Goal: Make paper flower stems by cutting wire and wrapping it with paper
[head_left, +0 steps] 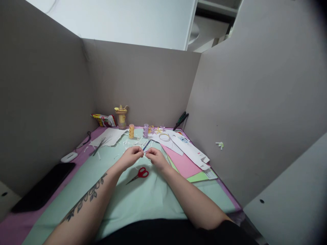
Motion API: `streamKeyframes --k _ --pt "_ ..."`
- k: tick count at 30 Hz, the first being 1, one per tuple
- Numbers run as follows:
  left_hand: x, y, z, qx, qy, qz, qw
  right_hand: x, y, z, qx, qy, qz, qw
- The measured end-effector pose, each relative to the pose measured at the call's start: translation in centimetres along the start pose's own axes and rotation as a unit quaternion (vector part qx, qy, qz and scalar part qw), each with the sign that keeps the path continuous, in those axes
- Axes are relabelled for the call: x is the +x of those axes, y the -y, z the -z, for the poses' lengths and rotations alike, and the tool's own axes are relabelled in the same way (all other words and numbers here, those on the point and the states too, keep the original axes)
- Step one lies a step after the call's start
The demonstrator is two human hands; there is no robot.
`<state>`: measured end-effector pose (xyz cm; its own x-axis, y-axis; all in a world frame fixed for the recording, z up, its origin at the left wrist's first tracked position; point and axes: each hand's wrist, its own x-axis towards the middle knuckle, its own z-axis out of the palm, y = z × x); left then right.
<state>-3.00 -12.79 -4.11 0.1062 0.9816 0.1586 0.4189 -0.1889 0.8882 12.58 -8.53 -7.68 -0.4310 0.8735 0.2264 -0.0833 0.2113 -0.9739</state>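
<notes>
Over the middle of the pale green cloth, my left hand (134, 154) and my right hand (155, 157) nearly meet at the fingertips. Both are closed in a pinch. Whatever lies between the fingers is too small to make out. Just beyond the fingertips is a thin blue stick, perhaps a pen (146, 145), among white paper scraps (134, 144). Red-handled scissors (140, 174) lie on the cloth nearer to me, below both hands, blades pointing left.
Left stand a cup (122, 119), a snack packet (104, 120), dark thin strips (102, 144), a white case (69, 157) and a black slab (43, 187). Orange (131, 131) and purple (145, 131) tubes stand behind. Right lie pink paper (181, 160), a white box (190, 149) and pliers (181, 120). Partitions (143, 81) enclose the table.
</notes>
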Motion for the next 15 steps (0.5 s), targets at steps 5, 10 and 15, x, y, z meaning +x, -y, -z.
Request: streamKeyframes --k 5,10,15 --pt "0.0 0.0 0.1 -0.003 0.010 -0.003 1.000 0.1 0.0 0.2 0.011 0.021 0.001 1.000" --pt "-0.3 -0.5 0.3 0.032 0.074 -0.012 0.997 0.3 -0.3 0.5 0.036 0.059 -0.011 0.998" --pt "-0.6 -0.6 0.3 0.099 0.123 -0.034 0.987 0.4 -0.5 1.2 -0.009 0.120 -0.042 0.992"
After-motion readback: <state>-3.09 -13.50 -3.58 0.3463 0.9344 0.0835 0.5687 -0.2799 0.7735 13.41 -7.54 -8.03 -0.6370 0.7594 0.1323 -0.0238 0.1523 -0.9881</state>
